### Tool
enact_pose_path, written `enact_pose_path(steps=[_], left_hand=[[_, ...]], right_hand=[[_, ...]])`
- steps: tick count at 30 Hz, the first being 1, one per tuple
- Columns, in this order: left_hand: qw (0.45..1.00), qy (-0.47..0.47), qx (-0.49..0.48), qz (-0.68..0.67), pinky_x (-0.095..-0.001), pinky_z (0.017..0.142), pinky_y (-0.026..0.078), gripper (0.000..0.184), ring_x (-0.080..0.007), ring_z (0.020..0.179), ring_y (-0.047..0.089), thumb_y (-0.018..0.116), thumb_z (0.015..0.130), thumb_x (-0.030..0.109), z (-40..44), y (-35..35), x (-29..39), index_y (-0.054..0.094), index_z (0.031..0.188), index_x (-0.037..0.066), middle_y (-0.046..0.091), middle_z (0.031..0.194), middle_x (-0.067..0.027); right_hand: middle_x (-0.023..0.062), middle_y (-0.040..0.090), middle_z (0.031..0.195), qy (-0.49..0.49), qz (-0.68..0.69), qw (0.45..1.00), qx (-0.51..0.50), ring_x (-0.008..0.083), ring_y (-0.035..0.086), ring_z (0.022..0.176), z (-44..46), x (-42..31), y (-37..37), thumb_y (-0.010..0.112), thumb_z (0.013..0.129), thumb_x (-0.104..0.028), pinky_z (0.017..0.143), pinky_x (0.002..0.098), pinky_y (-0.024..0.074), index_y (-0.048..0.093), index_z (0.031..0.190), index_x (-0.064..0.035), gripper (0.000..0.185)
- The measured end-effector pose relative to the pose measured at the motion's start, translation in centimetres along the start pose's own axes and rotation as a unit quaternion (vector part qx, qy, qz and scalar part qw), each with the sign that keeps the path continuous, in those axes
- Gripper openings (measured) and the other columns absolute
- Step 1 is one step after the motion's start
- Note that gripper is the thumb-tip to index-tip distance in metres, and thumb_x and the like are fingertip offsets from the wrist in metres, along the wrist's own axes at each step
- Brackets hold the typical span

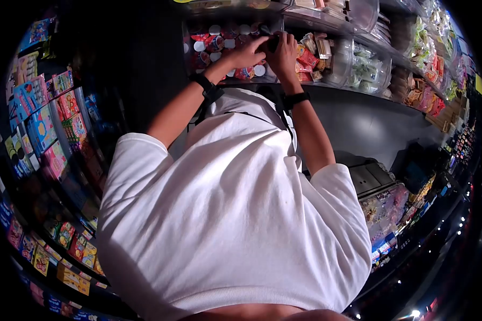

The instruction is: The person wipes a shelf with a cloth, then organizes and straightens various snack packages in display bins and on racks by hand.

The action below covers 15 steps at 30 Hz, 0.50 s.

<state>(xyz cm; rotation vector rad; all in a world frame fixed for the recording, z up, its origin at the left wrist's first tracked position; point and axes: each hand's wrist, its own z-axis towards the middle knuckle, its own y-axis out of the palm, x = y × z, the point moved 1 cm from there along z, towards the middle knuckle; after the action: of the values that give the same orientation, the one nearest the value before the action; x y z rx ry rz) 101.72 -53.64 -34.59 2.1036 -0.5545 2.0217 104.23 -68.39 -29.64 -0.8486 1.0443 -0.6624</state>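
Note:
My right hand (283, 53) is over the front of a display bin, its fingers wrapped round a small black object (273, 43) whose kind I cannot make out. Just to the left, my left hand (246, 55) reaches toward that object, index finger and thumb stretched out and apart. Whether its fingertips touch the object is unclear. Below both hands, red packaged cups with white lids (214, 43) fill the bin. Beside my right hand lie red snack packets (305, 58). Each wrist wears a black band.
Clear plastic bins (367, 69) with wrapped goods continue to the right, under upper shelves. Racks of colourful boxed goods (35, 117) stand on the left. A dark lidded case (367, 179) sits at the right, near a grey panel (353, 120) below the bins.

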Motion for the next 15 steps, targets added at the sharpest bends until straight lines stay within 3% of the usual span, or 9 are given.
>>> enact_pose_path(steps=[2,4,6,7,9,10,12,13,15], left_hand=[[0.997,-0.024,-0.064,-0.026,-0.0354,0.091,0.046,0.072,-0.0268,0.105,0.058,0.056,0.087,0.013,-0.6,1.2,0.1,0.021,0.151,0.007,0.057,0.122,-0.0208],[0.994,0.023,-0.106,0.020,-0.0370,0.092,0.045,0.082,-0.0330,0.106,0.060,0.055,0.086,0.016,-1.4,3.0,-1.7,0.008,0.153,0.008,0.056,0.122,-0.0282],[0.964,-0.096,-0.232,0.089,-0.0368,0.090,0.046,0.091,-0.0368,0.101,0.062,0.057,0.085,0.019,-2.7,2.7,0.7,-0.002,0.153,0.005,0.051,0.127,-0.0332],[0.932,-0.160,-0.295,0.138,-0.0382,0.096,0.044,0.094,-0.0400,0.113,0.057,0.058,0.086,0.021,-2.5,2.9,-0.2,-0.007,0.152,0.005,0.047,0.133,-0.0345],[0.937,-0.102,-0.297,0.154,-0.0396,0.092,0.046,0.091,-0.0381,0.111,0.058,0.057,0.086,0.022,-2.5,1.4,2.4,-0.003,0.152,0.003,0.046,0.135,-0.0323],[0.939,-0.061,-0.286,0.181,-0.0408,0.091,0.047,0.089,-0.0375,0.111,0.058,0.057,0.087,0.022,-2.1,1.0,2.3,-0.001,0.152,0.003,0.045,0.136,-0.0316],[0.946,-0.103,-0.263,0.161,-0.0417,0.092,0.046,0.083,-0.0367,0.113,0.057,0.057,0.087,0.023,-1.0,0.4,2.9,0.007,0.150,0.001,0.044,0.137,-0.0302],[0.939,-0.118,-0.246,0.210,-0.0440,0.097,0.044,0.075,-0.0401,0.117,0.053,0.055,0.088,0.022,-0.1,0.2,3.6,0.015,0.147,-0.001,0.045,0.135,-0.0320],[0.955,-0.067,-0.180,0.224,-0.0454,0.104,0.039,0.066,-0.0440,0.125,0.045,0.052,0.087,0.020,1.5,0.1,4.3,0.022,0.142,-0.002,0.043,0.133,-0.0353]], right_hand=[[0.0228,0.051,0.105,0.008,0.024,1.000,0.003,0.0415,0.048,0.099,-1.4,-0.1,-0.5,0.071,0.077,-0.019,0.083,0.0482,0.0425,0.055,0.113,-0.0068,0.041],[0.0288,0.046,0.122,0.014,0.064,0.998,-0.022,0.0456,0.042,0.117,-3.9,0.3,-1.1,0.071,0.076,-0.011,0.098,0.0488,0.0395,0.052,0.126,-0.0090,0.053],[0.0314,0.039,0.132,0.019,0.072,0.994,-0.077,0.0487,0.035,0.127,-6.2,0.3,-2.2,0.071,0.075,-0.007,0.107,0.0492,0.0350,0.047,0.133,-0.0109,0.063],[0.0313,0.039,0.133,0.030,0.084,0.992,-0.093,0.0493,0.033,0.129,-7.2,0.4,-2.2,0.070,0.075,-0.006,0.108,0.0497,0.0347,0.045,0.136,-0.0116,0.066],[0.0301,0.037,0.136,0.032,0.096,0.987,-0.121,0.0494,0.032,0.131,-7.7,0.6,-2.3,0.068,0.077,-0.003,0.108,0.0502,0.0364,0.042,0.138,-0.0123,0.067],[0.0292,0.039,0.134,0.032,0.090,0.988,-0.123,0.0494,0.039,0.126,-7.4,0.9,-2.3,0.066,0.081,-0.005,0.103,0.0499,0.0407,0.041,0.139,-0.0121,0.064],[0.0292,0.042,0.129,0.014,0.092,0.989,-0.118,0.0502,0.047,0.117,-5.9,1.5,-1.5,0.066,0.083,-0.008,0.096,0.0499,0.0456,0.039,0.138,-0.0110,0.061],[0.0295,0.045,0.124,0.095,0.090,0.978,-0.161,0.0504,0.052,0.110,-5.1,1.7,-1.0,0.065,0.085,-0.010,0.088,0.0504,0.0486,0.039,0.137,-0.0089,0.058],[0.0300,0.046,0.121,0.047,0.119,0.984,-0.124,0.0494,0.053,0.107,-3.5,1.7,-0.9,0.064,0.084,-0.010,0.085,0.0496,0.0494,0.038,0.137,-0.0079,0.060]])
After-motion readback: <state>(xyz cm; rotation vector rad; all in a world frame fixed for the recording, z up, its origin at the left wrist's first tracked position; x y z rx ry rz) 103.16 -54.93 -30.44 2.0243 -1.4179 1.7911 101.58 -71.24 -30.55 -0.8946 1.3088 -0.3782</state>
